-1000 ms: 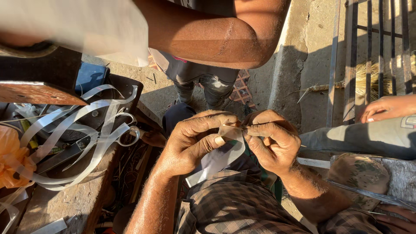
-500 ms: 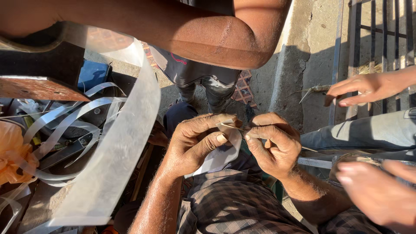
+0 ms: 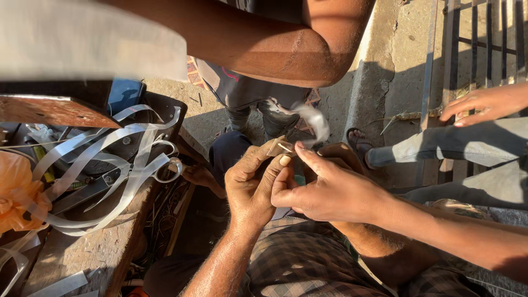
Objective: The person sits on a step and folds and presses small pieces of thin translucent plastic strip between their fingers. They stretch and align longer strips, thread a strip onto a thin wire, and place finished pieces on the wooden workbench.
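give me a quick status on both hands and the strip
Left hand and right hand pinched together on a small folded piece. Translucent strip curls up from it. Another person's hand at the grate, apart.

Your right hand has slid in against your left hand, where a moment ago the two pinched the thin pale translucent plastic strip from opposite sides. That strip, which drooped below your left hand, now flicks up above it, blurred. The wide pale band that hung left of your left hand half a second ago is gone. Another person's hand, far right of yours, has shifted along the metal grille.
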